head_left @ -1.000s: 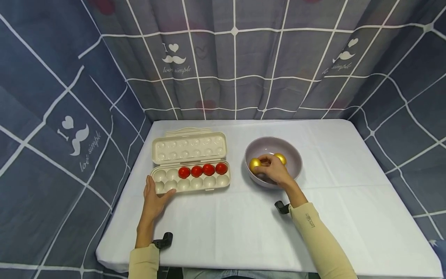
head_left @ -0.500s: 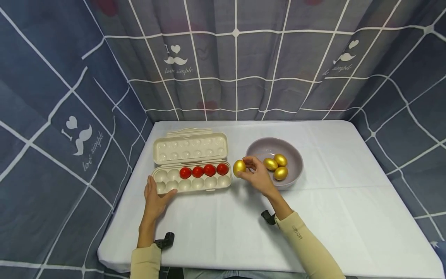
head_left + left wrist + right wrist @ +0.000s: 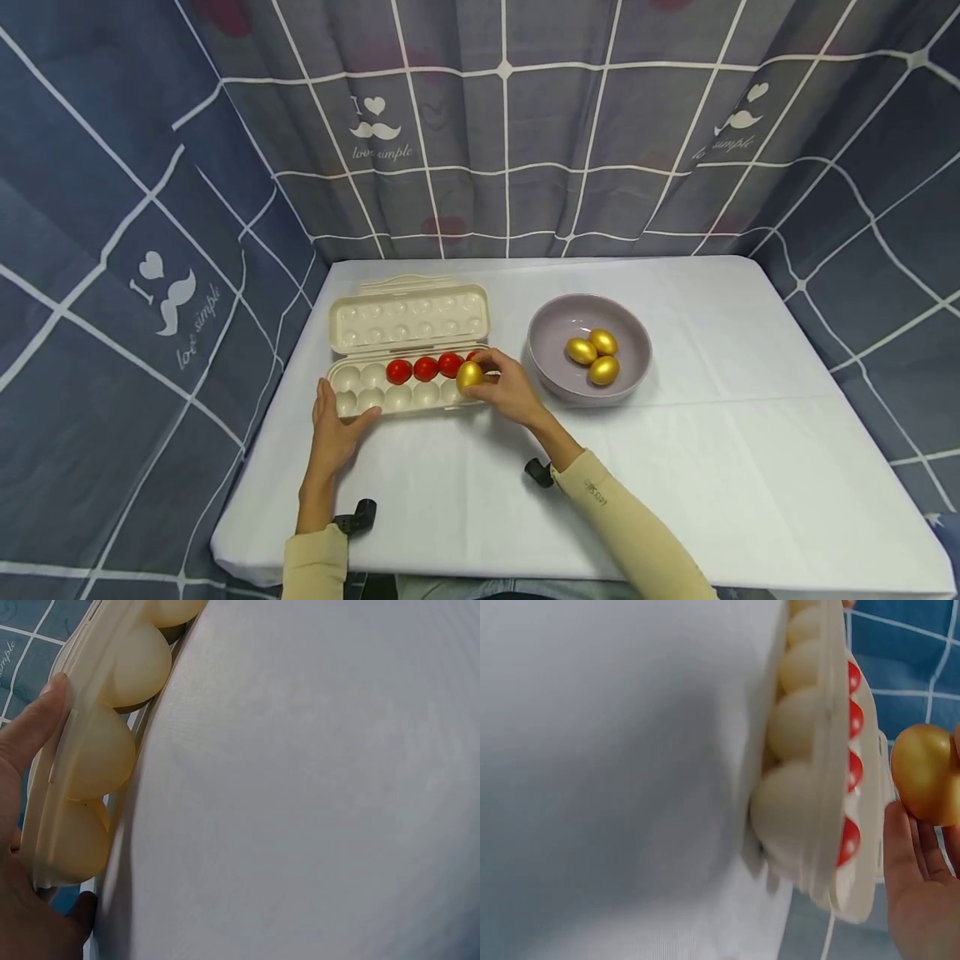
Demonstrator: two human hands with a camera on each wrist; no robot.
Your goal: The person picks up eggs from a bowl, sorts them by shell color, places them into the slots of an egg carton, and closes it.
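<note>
A cream egg carton [image 3: 369, 377] lies with its lid [image 3: 408, 321] raised on the left of the table, red eggs [image 3: 425, 368] in several back-row cups. My left hand [image 3: 331, 433] rests against its front-left corner, thumb along the front wall and straight fingers along the left end. Over the carton's right end, my right hand [image 3: 512, 392] pinches a gold egg [image 3: 469, 377], above the front cups; it partly covers the rightmost red egg. In the right wrist view, this gold egg [image 3: 924, 774] sits at the fingertips, apart from the carton.
A greyish-mauve bowl [image 3: 551, 327] stands right of the carton with three gold eggs [image 3: 602, 371] inside. White cloth covers the table [image 3: 720, 467]. A checked curtain [image 3: 465, 200] hangs behind and at both sides.
My right hand has taken a gold egg out of the bowl and carried it left to above the carton's right end. My left hand stays at the carton's corner.
</note>
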